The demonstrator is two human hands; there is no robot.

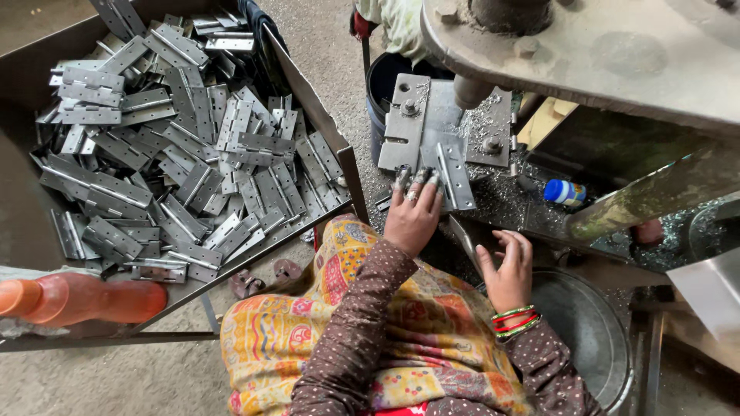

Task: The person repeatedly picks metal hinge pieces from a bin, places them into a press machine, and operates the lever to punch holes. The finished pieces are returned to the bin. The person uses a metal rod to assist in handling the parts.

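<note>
My left hand point(412, 219) presses its fingers point(420, 181) flat on the hinge plate point(455, 177); right hand point(509, 270) hangs loosely open; hinge tray point(339, 146) crowds left.

the tips of my left hand point(412, 218) fingers lie against the hinge leaf point(455, 176), so the grip itself cannot be judged; my right hand point(509, 270) shows its palm side only, and whether anything sits in it cannot be told; the metal basin point(597, 339) is cut by the lower edge; the orange bottle point(73, 299) is cut by the left edge; the person point(393, 19) at the top is cut off above the garment; the small blue-capped bottle point(565, 192) is too small to read.
</note>
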